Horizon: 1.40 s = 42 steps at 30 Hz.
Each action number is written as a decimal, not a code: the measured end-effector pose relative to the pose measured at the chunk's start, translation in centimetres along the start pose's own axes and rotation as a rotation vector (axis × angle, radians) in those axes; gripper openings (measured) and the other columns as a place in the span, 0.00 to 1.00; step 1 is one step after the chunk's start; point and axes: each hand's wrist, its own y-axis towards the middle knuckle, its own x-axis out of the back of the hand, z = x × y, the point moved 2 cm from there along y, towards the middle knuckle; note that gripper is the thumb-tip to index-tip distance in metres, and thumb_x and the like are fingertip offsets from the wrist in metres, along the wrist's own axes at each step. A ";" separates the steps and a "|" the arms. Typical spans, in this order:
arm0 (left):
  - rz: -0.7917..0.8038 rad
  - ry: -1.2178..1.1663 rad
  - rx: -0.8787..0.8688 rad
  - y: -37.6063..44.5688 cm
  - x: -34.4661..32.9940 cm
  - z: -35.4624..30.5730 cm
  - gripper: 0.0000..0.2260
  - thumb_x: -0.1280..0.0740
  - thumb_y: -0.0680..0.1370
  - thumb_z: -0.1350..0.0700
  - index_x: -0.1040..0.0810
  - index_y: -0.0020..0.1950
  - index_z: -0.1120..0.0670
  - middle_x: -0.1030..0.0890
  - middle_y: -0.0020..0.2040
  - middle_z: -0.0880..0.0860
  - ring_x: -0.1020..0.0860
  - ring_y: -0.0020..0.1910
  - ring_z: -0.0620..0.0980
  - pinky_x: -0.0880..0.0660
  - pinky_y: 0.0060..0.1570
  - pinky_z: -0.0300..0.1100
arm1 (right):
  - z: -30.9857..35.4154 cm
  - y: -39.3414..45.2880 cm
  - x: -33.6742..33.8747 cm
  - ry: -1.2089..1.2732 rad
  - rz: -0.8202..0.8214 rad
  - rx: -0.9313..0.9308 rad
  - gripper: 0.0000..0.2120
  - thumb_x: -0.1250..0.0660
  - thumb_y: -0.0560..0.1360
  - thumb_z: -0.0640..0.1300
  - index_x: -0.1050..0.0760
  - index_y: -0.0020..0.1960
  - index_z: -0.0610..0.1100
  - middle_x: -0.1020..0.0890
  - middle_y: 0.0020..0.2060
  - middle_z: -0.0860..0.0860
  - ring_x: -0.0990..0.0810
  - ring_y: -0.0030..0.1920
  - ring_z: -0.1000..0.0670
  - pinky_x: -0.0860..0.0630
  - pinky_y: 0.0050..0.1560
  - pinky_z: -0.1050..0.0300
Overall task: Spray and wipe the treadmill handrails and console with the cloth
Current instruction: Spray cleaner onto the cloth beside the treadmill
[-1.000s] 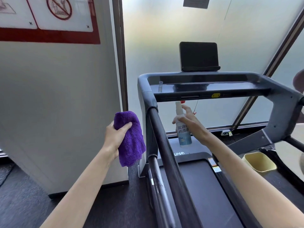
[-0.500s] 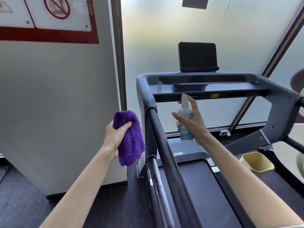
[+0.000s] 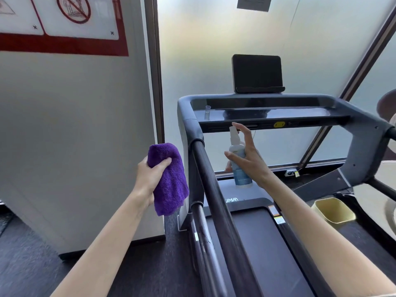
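My left hand (image 3: 150, 179) grips a bunched purple cloth (image 3: 169, 181) just left of the treadmill's dark left handrail (image 3: 214, 200). To the right of that rail my right hand (image 3: 250, 159) holds a small white spray bottle (image 3: 236, 159) upright, with the forefinger raised over its nozzle. The nozzle sits just below the front edge of the glossy black console (image 3: 267, 113). A dark screen (image 3: 257, 73) stands on top of the console. The right handrail (image 3: 364, 146) curves down at the far right.
A grey wall panel (image 3: 75, 136) with a red-bordered sign stands close on the left. Frosted glass fills the back. A small clear cup (image 3: 207, 112) stands on the console's left end. A yellow bin (image 3: 333, 210) sits on the floor right of the belt (image 3: 261, 254).
My right hand has lifted the spray bottle from lower down up to just under the console edge. The left hand with the cloth has barely moved.
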 end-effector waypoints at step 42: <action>0.002 0.056 -0.020 -2.3 -1.2 1.1 0.06 0.29 0.75 0.60 0.22 0.51 0.54 0.17 0.48 0.55 0.18 0.48 0.56 0.21 0.51 0.50 | 0.8 -6.4 1.2 -0.324 0.048 -0.019 0.31 0.36 0.73 0.32 0.36 0.68 0.58 0.24 0.33 0.41 0.25 0.25 0.38 0.23 0.22 0.47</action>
